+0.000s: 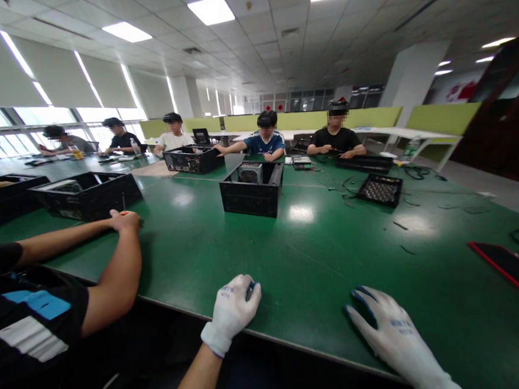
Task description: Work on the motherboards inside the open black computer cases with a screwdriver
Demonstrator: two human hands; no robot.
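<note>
My left hand (237, 305), in a white knit glove with a dark blue coated palm, rests on the green table near its front edge. Its fingers curl loosely, the thumb stands apart from them, and I see nothing held. Farther right, my right hand (386, 322), gloved the same way, lies on the table with fingers stretched and the thumb spread, holding nothing. Ahead of both hands is a black computer case (251, 198), open at the top, with a grey power supply (249, 172) inside. Neither hand touches it.
A co-worker's bare arms (125, 251) rest at left by another black case (91, 197). Several people sit across the green table (300, 263). A black perforated panel (380, 189), loose cables (420, 173) and a red-edged dark flat object (511, 269) lie rightward.
</note>
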